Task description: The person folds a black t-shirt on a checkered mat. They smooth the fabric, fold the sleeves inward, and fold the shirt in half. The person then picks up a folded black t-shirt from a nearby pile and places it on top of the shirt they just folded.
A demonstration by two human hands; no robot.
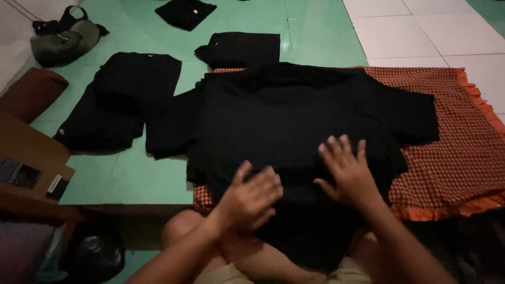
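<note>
A black T-shirt [294, 115] lies spread flat beneath my hands, its short sleeves out to either side, its hem draped over my knees. It rests on an orange checked cloth [452, 158] with a ruffled edge, laid over the green floor [147, 179]. My left hand [250, 197] presses palm down on the lower part of the shirt, fingers slightly blurred and loosely together, gripping nothing. My right hand [347, 171] lies flat just beside it, fingers fanned wide, also holding nothing. Beyond the shirt, three folded black garments [126, 100] sit on the floor, one touching the left sleeve. A grey bag [63, 37] rests at far left, a cardboard box [31, 158] nearer me.
</note>
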